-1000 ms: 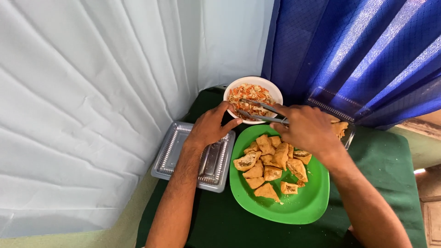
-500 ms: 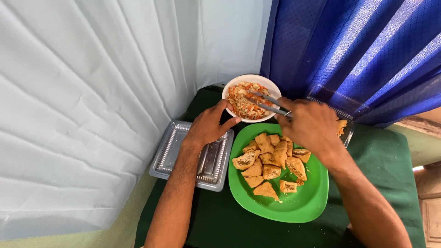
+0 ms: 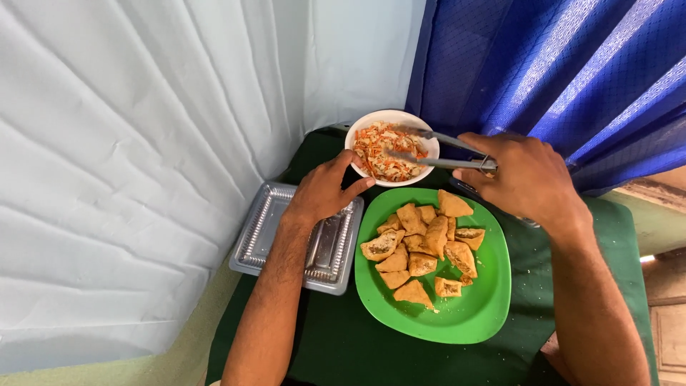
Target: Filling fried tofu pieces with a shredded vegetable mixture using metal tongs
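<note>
Head view: two hands at a white bowl of shredded salad, above a green plate.

Left of the plate lies a clear plastic tray. The left hand rests over the tray's far edge, fingers loosely curled, thumb touching the bowl's near rim. Fried stuffed pieces crowd the plate. The right hand, just beyond the plate's far right edge, pinches metal tongs, whose tips reach into the bowl's salad.
</note>
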